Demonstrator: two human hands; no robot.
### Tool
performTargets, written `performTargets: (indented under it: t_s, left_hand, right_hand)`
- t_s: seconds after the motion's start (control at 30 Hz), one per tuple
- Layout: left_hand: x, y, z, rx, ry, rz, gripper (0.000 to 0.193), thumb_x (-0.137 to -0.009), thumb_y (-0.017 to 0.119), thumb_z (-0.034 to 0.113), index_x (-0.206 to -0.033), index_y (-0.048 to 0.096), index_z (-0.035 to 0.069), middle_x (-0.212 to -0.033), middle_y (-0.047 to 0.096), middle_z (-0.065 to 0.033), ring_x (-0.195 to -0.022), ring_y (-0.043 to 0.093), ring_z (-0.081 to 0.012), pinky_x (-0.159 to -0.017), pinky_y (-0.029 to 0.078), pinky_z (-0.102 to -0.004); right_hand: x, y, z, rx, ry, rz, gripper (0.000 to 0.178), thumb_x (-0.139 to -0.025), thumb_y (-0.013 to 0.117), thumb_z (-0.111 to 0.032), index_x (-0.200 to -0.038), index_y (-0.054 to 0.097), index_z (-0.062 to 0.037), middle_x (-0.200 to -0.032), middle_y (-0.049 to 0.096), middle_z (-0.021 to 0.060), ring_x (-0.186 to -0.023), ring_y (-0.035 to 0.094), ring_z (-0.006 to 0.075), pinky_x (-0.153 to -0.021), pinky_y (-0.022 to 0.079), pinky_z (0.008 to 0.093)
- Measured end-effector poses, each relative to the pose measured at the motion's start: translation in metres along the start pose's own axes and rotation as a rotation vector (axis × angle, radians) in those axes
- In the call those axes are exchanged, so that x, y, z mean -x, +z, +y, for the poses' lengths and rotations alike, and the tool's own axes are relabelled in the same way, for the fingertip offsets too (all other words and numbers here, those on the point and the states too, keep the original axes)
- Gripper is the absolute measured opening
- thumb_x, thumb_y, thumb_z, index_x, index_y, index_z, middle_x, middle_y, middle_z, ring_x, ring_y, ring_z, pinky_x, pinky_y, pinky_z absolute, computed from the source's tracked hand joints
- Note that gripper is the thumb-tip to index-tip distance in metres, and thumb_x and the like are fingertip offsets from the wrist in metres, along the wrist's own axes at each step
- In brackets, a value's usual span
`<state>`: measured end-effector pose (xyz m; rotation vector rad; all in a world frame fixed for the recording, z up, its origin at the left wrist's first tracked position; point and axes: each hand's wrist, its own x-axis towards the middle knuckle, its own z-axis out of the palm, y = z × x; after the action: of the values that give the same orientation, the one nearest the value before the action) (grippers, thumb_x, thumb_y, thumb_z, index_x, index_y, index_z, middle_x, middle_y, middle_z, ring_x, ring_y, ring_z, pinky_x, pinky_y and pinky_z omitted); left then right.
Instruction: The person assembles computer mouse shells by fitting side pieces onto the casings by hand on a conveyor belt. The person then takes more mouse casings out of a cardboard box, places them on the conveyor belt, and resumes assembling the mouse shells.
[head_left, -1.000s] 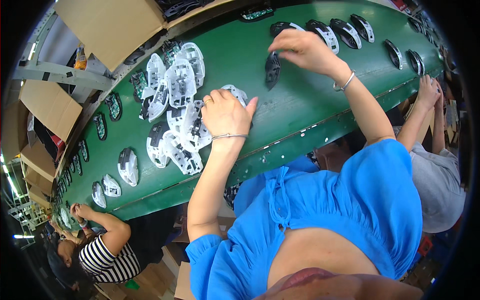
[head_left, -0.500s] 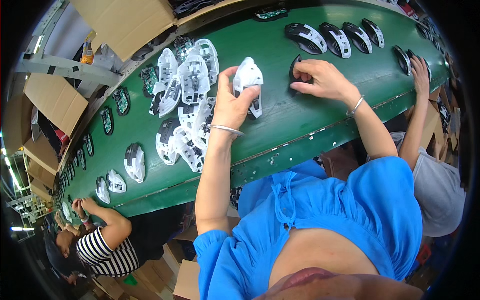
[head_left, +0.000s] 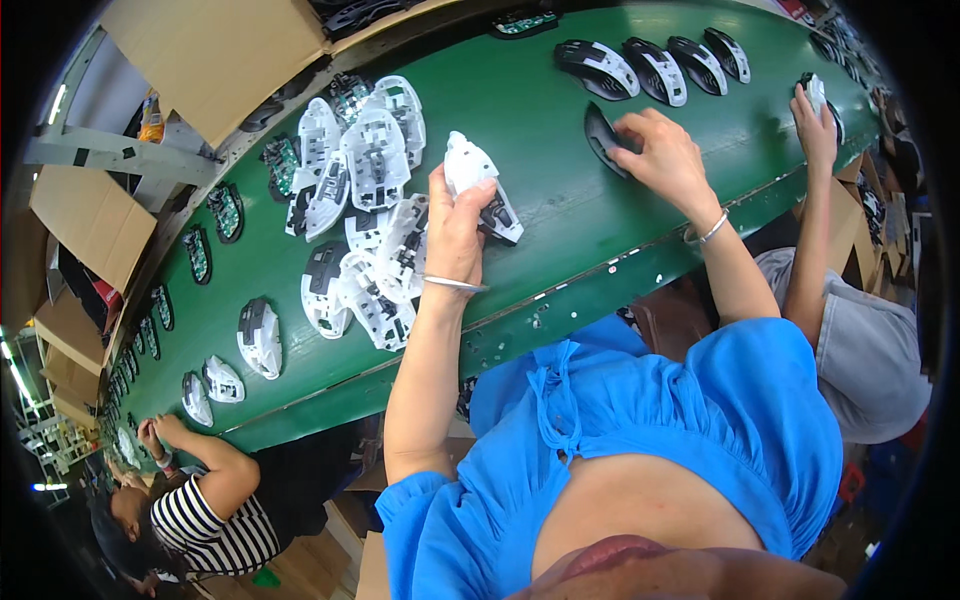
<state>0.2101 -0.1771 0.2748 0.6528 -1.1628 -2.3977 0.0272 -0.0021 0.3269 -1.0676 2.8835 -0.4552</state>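
My left hand [head_left: 455, 232] is closed around a white mouse shell [head_left: 468, 165], with the thumb across its side. Dark inner parts show at the shell's lower end, and its narrow top points away from me. To the right, my right hand [head_left: 664, 158] pinches a thin, curved black mouse cover [head_left: 600, 138] between thumb and fingers. The cover stands on edge just over the green work surface [head_left: 540, 110], apart from the white shell. Whether it touches the surface I cannot tell.
Left of my left hand lies a heap of white mouse shells [head_left: 376, 165]. Circuit boards [head_left: 227, 212] line the far left side. Several black-and-white mice [head_left: 655, 75] stand in a row beyond my right hand. Co-workers' hands [head_left: 818, 130] work at either end; cardboard boxes [head_left: 215, 70] edge the far side.
The black cover has turned, so more of its curved face shows beside my right fingers. My left hand has tilted the white shell and lowered it slightly. The right co-worker's hand now holds a white piece.
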Motion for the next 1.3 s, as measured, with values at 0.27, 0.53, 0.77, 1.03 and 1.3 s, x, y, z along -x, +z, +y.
performTargets:
  t_s: [0.27, 0.53, 0.77, 1.03, 1.3]
  left_hand:
    - [0.003, -0.002, 0.002, 0.195, -0.042, -0.072, 0.031, -0.094, 0.047, 0.023, -0.121, 0.043, 0.01, -0.103, 0.055, -0.0043, -0.092, 0.057, -0.0167, -0.082, 0.052, -0.0444]
    - [0.004, -0.001, 0.005, 0.183, 0.012, -0.13, 0.051, -0.099, 0.032, 0.05, -0.119, 0.047, 0.006, -0.109, 0.058, -0.0088, -0.101, 0.058, -0.0191, -0.088, 0.049, -0.0375]
    - [0.006, -0.004, 0.0, 0.12, 0.031, -0.112, 0.06, -0.097, 0.031, 0.056, -0.121, 0.044, 0.004, -0.108, 0.057, -0.0109, -0.101, 0.057, -0.0198, -0.089, 0.047, -0.0351]
    - [0.011, -0.003, 0.0, -0.184, 0.218, -0.013, 0.065, -0.092, 0.056, 0.034, -0.135, 0.025, -0.004, -0.116, 0.047, -0.0145, -0.104, 0.048, -0.0177, -0.09, 0.042, -0.0308]
    - [0.016, -0.004, 0.007, -0.798, 0.616, -0.008, 0.079, -0.076, 0.072, 0.024, -0.136, 0.029, -0.006, -0.122, 0.046, -0.0201, -0.111, 0.05, -0.0284, -0.095, 0.041, -0.036]
  right_hand:
    - [-0.024, -0.001, -0.002, -0.158, -0.068, -0.036, 0.019, -0.079, 0.067, -0.02, -0.09, 0.07, -0.0056, -0.077, 0.069, 0.0079, -0.069, 0.066, 0.0225, -0.064, 0.051, 0.0334]
    - [-0.007, 0.007, -0.093, -1.141, -0.319, -0.348, 0.014, -0.081, 0.071, -0.009, -0.089, 0.069, 0.0031, -0.073, 0.067, 0.0038, -0.066, 0.06, 0.0065, -0.059, 0.047, 0.0196]
    - [0.003, 0.019, -0.099, -0.89, -0.261, -0.251, 0.015, -0.08, 0.072, -0.013, -0.08, 0.068, 0.0007, -0.064, 0.064, 0.003, -0.058, 0.057, 0.005, -0.052, 0.044, 0.0201]
    - [0.011, 0.017, -0.105, -0.734, -0.399, -0.133, 0.016, -0.077, 0.072, -0.011, -0.074, 0.062, 0.0003, -0.064, 0.063, 0.0058, -0.057, 0.06, 0.0098, -0.053, 0.047, 0.0227]
    - [-0.009, 0.002, -0.089, -1.126, -0.206, -0.534, 0.033, -0.076, 0.075, -0.016, -0.101, 0.064, 0.0029, -0.088, 0.064, 0.0058, -0.082, 0.059, 0.0092, -0.073, 0.048, 0.0218]
